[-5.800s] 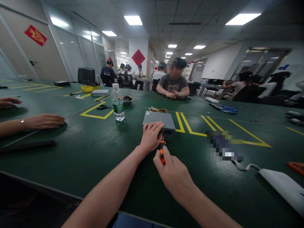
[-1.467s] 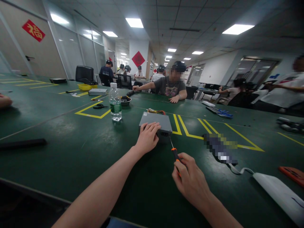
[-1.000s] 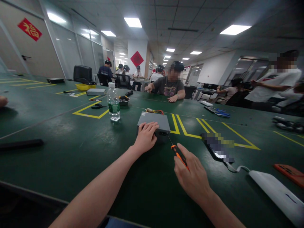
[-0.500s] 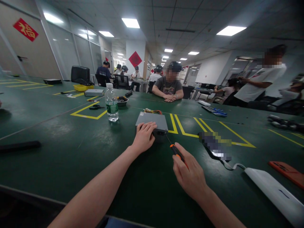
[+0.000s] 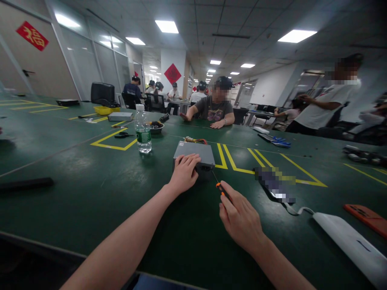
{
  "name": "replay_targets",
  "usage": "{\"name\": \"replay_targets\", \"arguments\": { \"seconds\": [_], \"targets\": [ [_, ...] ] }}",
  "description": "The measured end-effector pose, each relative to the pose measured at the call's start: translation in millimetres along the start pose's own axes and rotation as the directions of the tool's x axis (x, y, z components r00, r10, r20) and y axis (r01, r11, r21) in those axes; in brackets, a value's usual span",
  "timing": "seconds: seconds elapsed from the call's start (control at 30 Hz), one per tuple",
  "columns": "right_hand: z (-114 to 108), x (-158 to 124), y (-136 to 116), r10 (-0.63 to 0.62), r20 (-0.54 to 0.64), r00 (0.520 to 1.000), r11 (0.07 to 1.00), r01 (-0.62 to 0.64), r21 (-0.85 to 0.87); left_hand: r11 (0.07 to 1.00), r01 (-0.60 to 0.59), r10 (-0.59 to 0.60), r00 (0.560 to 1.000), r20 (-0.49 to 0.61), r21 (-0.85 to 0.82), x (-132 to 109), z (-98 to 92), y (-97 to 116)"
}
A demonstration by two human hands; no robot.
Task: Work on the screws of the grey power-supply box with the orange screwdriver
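Note:
A grey metal box (image 5: 198, 152) with coloured wires (image 5: 196, 140) at its far end lies on the green table (image 5: 90, 189). My left hand (image 5: 183, 174) rests flat on the box's near left corner, fingers stretched out. My right hand (image 5: 240, 219) is closed round an orange and black screwdriver (image 5: 221, 189). The screwdriver's thin shaft points at the box's near right corner. Whether the tip touches the box I cannot tell.
A water bottle (image 5: 142, 129) stands left of the box, a dark bowl (image 5: 157, 127) behind it. A white device (image 5: 350, 241) with a cable lies at right beside an orange item (image 5: 365, 213). A black bar (image 5: 26, 184) lies at left. A person (image 5: 215, 108) sits opposite.
My right hand has brought the screwdriver from a steeper hold to a lower one aimed at the box's right corner. My left hand stays on the box. The person opposite moved an arm.

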State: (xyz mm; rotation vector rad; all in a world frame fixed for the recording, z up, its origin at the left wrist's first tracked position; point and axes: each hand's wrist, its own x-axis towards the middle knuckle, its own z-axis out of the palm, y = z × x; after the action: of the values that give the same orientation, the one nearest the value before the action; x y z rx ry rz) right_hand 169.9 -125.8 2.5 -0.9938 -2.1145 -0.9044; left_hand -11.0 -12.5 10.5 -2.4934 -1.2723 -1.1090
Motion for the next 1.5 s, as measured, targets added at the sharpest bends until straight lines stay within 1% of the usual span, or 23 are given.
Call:
{"name": "replay_targets", "arguments": {
  "seconds": [0.1, 0.17, 0.23, 0.3, 0.37, 0.43, 0.5, 0.53, 0.6, 0.67, 0.77, 0.8, 0.87, 0.93, 0.97, 1.07, 1.1, 1.13, 1.2, 1.27, 1.3, 1.4, 1.5],
  "targets": [
    [-1.2, 1.6, 2.0, -0.087, -0.027, 0.996, 0.994, 0.085, -0.063, 1.0, -0.008, 0.008, 1.0, 0.002, -0.01, -0.1, -0.8, 0.5],
    [-2.4, 4.4, 2.8, -0.088, -0.07, 0.994, 0.992, 0.081, -0.096, 1.0, -0.011, 0.011, 1.0, -0.001, -0.012, -0.1, -0.9, 0.6],
    [-3.4, 6.3, 2.4, -0.053, -0.099, 0.994, 0.995, 0.044, -0.085, 1.0, -0.005, 0.005, 1.0, 0.001, -0.009, -0.1, -0.8, 0.6],
    [-3.8, 6.6, 1.0, -0.005, -0.079, 0.997, 0.999, 0.002, -0.04, 1.0, 0.003, -0.003, 1.0, 0.006, -0.008, 0.1, -0.6, 0.7],
    [-3.9, 6.0, -0.4, 0.013, -0.026, 1.0, 1.0, -0.013, 0.016, 1.0, 0.005, -0.005, 1.0, 0.01, -0.008, 0.1, -0.5, 0.8],
    [-3.7, 5.9, -0.9, -0.035, 0.008, 0.999, 0.998, 0.035, 0.051, 1.0, 0.002, -0.002, 1.0, 0.008, -0.007, 0.0, -0.5, 0.7],
    [-3.4, 6.9, -0.2, -0.105, -0.002, 0.994, 0.993, 0.105, 0.047, 1.0, -0.004, 0.004, 1.0, 0.003, -0.006, -0.2, -0.6, 0.6],
    [-3.2, 7.6, 0.5, -0.117, -0.023, 0.993, 0.993, 0.117, 0.032, 1.0, -0.007, 0.007, 1.0, 0.0, -0.006, -0.3, -0.6, 0.6],
    [-2.7, 8.3, 2.0, -0.079, -0.077, 0.994, 0.997, 0.079, 0.001, 1.0, -0.006, 0.006, 1.0, -0.003, -0.007, -0.3, -0.8, 0.8],
    [-2.3, 7.3, 2.7, -0.019, -0.098, 0.995, 1.0, 0.019, -0.004, 1.0, -0.002, 0.002, 1.0, 0.002, -0.01, 0.0, -1.0, 1.3],
    [-2.0, 3.5, 1.7, 0.045, -0.027, 0.999, 0.999, -0.044, 0.024, 1.0, 0.007, -0.007, 1.0, 0.011, -0.013, 0.3, -1.2, 1.8],
    [-2.0, 2.6, 1.2, 0.039, -0.006, 0.999, 0.999, -0.039, 0.034, 1.0, 0.008, -0.008, 1.0, 0.012, -0.012, 0.4, -1.1, 1.8],
    [-1.7, 2.4, 0.7, -0.015, 0.008, 1.0, 0.999, 0.014, 0.042, 1.0, 0.008, -0.008, 1.0, 0.01, -0.009, 0.2, -0.8, 1.6],
    [-1.0, 4.1, 1.0, -0.073, -0.008, 0.997, 0.997, 0.073, 0.022, 1.0, 0.002, -0.002, 1.0, 0.006, -0.007, -0.1, -0.6, 1.2],
    [-0.6, 5.4, 1.3, -0.077, -0.026, 0.997, 0.997, 0.077, 0.002, 1.0, -0.001, 0.001, 1.0, 0.003, -0.007, -0.2, -0.5, 1.0],
    [0.4, 7.2, 2.1, -0.026, -0.099, 0.995, 0.999, 0.024, -0.03, 1.0, -0.003, 0.003, 1.0, 0.003, 0.0, -0.4, -0.5, 0.9],
    [0.5, 6.7, 2.0, 0.0, -0.105, 0.995, 1.0, -0.003, -0.024, 1.0, 0.0, 0.0, 1.0, 0.005, 0.002, -0.4, -0.6, 0.9],
    [0.6, 5.6, 1.8, 0.03, -0.088, 0.996, 0.999, -0.031, -0.014, 1.0, 0.002, -0.002, 1.0, 0.007, 0.004, -0.3, -0.6, 1.0],
    [0.5, 2.2, 1.3, 0.067, -0.01, 0.998, 0.998, -0.067, 0.005, 1.0, 0.001, -0.001, 1.0, 0.007, 0.006, -0.3, -0.5, 1.2],
    [0.6, -0.8, 1.4, 0.046, 0.042, 0.998, 0.999, -0.046, 0.004, 1.0, -0.002, 0.002, 1.0, 0.002, 0.004, -0.4, -0.3, 1.2],
    [0.8, -1.6, 1.9, 0.016, 0.039, 0.999, 1.0, -0.016, -0.005, 1.0, -0.003, 0.003, 1.0, 0.001, 0.003, -0.5, -0.2, 1.2],
    [1.4, -0.4, 4.0, -0.052, -0.031, 0.998, 0.997, 0.05, -0.051, 1.0, -0.003, 0.003, 1.0, 0.003, 0.001, -0.7, -0.1, 0.8],
    [1.5, 2.6, 5.2, -0.018, -0.1, 0.995, 0.998, 0.012, -0.061, 1.0, -0.007, 0.007, 1.0, 0.0, 0.001, -0.6, 0.2, 0.3]
  ]
}}
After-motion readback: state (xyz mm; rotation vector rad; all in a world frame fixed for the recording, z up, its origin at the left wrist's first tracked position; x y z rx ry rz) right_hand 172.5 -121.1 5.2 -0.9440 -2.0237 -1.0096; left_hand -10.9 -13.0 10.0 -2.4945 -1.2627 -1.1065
